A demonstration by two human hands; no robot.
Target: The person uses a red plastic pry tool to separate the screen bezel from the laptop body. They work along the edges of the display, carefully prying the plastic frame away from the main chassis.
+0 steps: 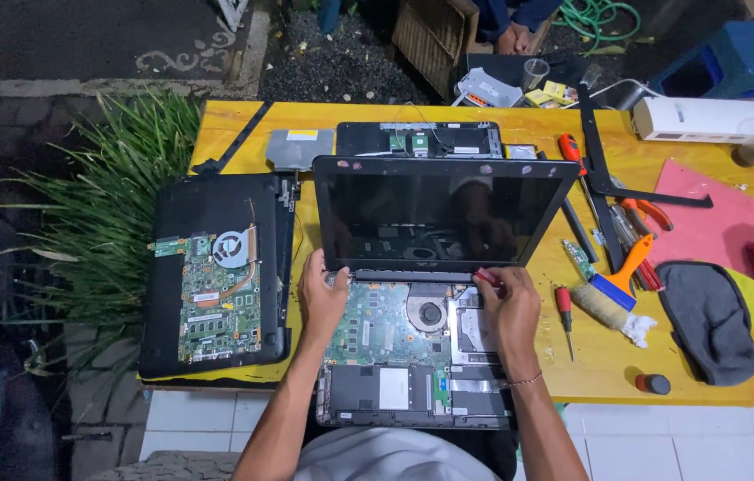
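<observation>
Your left hand (322, 298) rests flat, fingers loose, on opened laptop (417, 347) motherboard near hinge, holding nothing. Your right hand (509, 307) pinches small red-tipped tool (487, 277), probably screwdriver, at right hinge. Second stripped laptop (217, 276) lies left; brush (613, 289) right.

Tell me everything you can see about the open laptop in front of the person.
The laptop lies on the yellow table, its near edge hanging over. Its dark screen stands upright and shows faint reflections. The keyboard cover is off, so the green circuit board, a round fan and silvery metal parts show. The left hand rests on the board's left side. The right hand rests on the right near the hinge, pinching something small and red.
</observation>
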